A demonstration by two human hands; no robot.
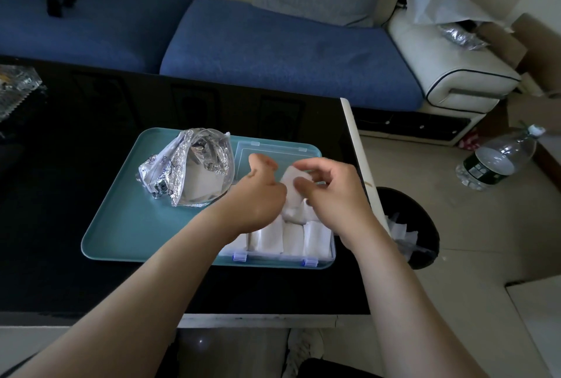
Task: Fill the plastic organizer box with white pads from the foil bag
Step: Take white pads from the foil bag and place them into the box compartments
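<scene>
Black table (54, 201) with a teal tray (121, 226) on it: left hand (258, 195) and right hand (332, 192) both pinch one white pad (290, 186) just over the organizer box (273, 257), foil bag (188, 165) lying open beside the left hand.

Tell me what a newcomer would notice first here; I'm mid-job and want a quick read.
Both hands meet at centre over the open organizer box: the left hand and right hand hold one white pad between them, above a row of pads already standing in the box's near side. Left of the box, on the same teal tray, the crumpled foil bag gapes open, shiny against the black table.
</scene>
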